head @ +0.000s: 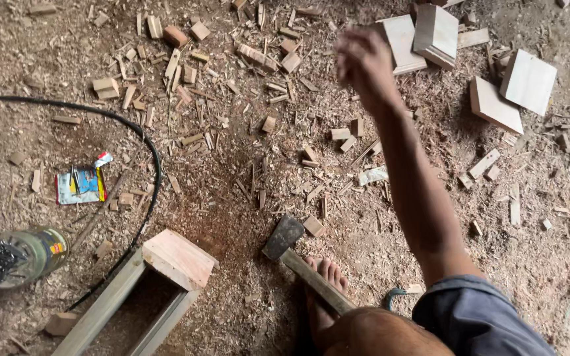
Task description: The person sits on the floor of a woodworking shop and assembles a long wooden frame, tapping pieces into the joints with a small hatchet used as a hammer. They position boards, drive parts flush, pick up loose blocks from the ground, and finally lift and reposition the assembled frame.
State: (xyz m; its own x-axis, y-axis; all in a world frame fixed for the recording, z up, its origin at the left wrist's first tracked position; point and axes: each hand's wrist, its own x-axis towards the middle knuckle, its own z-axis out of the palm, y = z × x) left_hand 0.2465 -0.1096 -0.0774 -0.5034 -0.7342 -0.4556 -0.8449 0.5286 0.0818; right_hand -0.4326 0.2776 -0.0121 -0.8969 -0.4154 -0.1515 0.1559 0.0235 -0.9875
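My right hand (363,60) is stretched far forward on a long bare arm and is blurred by motion. Its fingers look curled, and I cannot tell whether anything is in them. It hovers just left of a stack of pale square wooden boards (435,33) lying on the sawdust floor. My left hand is out of view. A hammer (284,237) with a dark head and a wooden handle lies on the ground, its handle running back beside my bare foot (329,271) towards my knee.
Two more square boards (528,80) lie at the right. A long wooden frame with a block on its end (178,258) sits at lower left. A jar of nails (21,256), a small torn packet (82,184) and a black cable (150,148) lie left. Wood offcuts litter the floor.
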